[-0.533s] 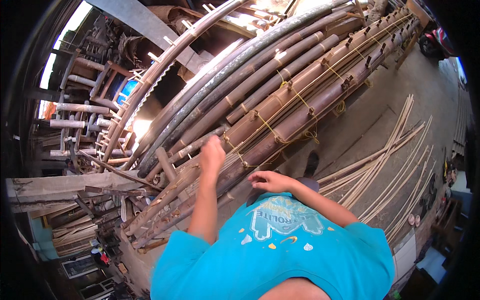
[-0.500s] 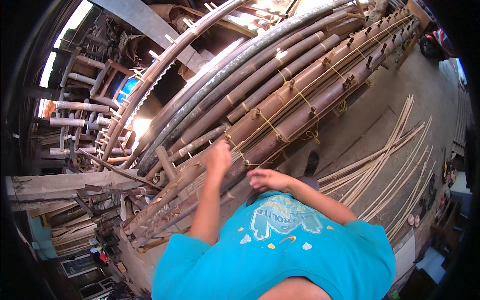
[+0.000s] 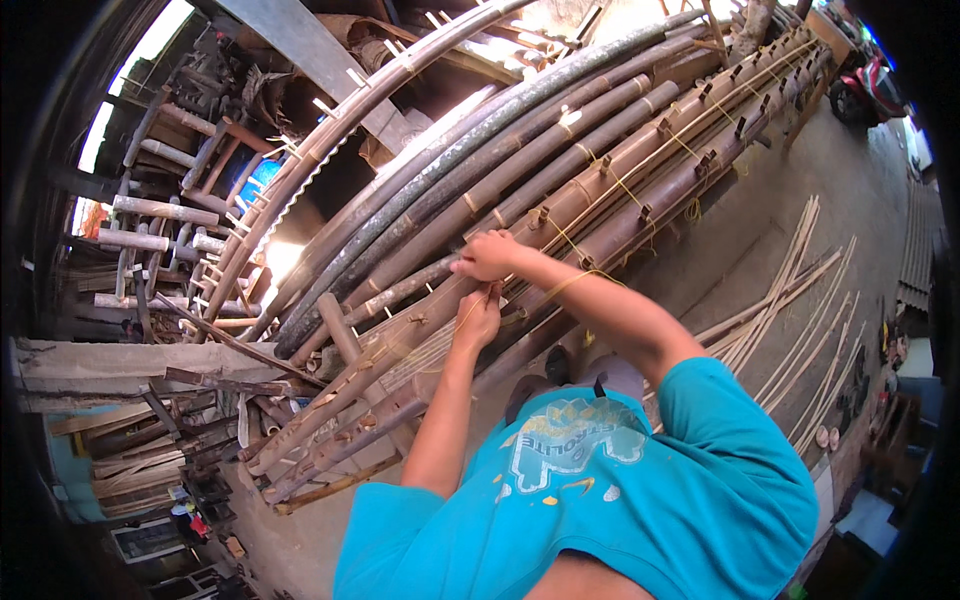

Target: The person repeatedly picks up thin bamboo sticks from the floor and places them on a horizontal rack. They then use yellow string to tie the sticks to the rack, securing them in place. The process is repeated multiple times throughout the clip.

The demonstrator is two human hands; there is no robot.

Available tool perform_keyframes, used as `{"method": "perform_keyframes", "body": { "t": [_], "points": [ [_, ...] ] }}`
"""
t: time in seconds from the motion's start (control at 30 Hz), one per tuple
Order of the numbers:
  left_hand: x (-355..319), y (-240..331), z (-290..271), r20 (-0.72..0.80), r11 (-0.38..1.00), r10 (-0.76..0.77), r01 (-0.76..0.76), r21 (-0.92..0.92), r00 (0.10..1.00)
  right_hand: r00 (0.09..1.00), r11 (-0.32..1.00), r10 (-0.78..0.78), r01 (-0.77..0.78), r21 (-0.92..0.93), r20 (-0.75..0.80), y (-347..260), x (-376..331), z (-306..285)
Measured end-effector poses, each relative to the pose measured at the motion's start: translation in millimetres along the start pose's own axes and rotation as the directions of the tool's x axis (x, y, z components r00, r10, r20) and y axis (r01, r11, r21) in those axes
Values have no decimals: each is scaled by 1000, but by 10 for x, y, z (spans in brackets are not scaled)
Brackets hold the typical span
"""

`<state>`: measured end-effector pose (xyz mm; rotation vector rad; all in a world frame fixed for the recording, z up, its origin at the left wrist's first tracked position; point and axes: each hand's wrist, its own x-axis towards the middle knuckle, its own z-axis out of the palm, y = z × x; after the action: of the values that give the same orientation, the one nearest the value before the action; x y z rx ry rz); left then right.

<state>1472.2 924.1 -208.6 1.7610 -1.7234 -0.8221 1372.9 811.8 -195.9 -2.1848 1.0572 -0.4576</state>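
Both my hands are close together over a long frame of brown bamboo poles (image 3: 600,172) with thin strips lying between them. My left hand (image 3: 477,318) is closed, and a thin yellow cord (image 3: 464,322) shows at its side. Just above it, my right hand (image 3: 490,255) curls its fingers over the upper pole; what they hold, if anything, is hidden. Short dark pegs (image 3: 645,212) stand out of the poles. More yellow cord (image 3: 568,240) crosses from pole to pole between pegs, and loose ends hang at the near side.
Several thick curved bamboo poles (image 3: 420,200) lie behind the frame. A curved pole with light pegs (image 3: 300,160) stands at the left. Long pale strips (image 3: 775,300) are spread on the floor at the right. A red motorbike (image 3: 868,92) stands at the far right.
My right hand has risen from near my shirt to the upper pole, its arm reaching across the frame. My left hand has shifted right and slightly down, now below the right hand.
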Motion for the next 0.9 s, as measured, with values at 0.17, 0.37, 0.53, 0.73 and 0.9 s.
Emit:
{"method": "perform_keyframes", "body": {
  "t": [0.17,0.37,0.53,0.73,0.9],
  "points": [
    [-51,-198,31,9,1000,6,-5,-12,1000,849,820,-341,57,570,405,-467,-987,-725],
    [207,95,-150,-157,981,136,-155,-116,978,967,910,-169,78,408,192,-154,-1681,209],
    [1093,-29,-407,-387,997,72,-77,2,919,951,937,-297,274,217,81,-63,-1805,88],
    [1827,-648,-845,126,864,162,-202,461,979,990,517,133,-32,855,-43,101,-2007,-52],
    [2464,-1157,-3768,-735,930,42,242,276,677,794,-478,602,279,833,80,805,-2478,19]
  ]
}}
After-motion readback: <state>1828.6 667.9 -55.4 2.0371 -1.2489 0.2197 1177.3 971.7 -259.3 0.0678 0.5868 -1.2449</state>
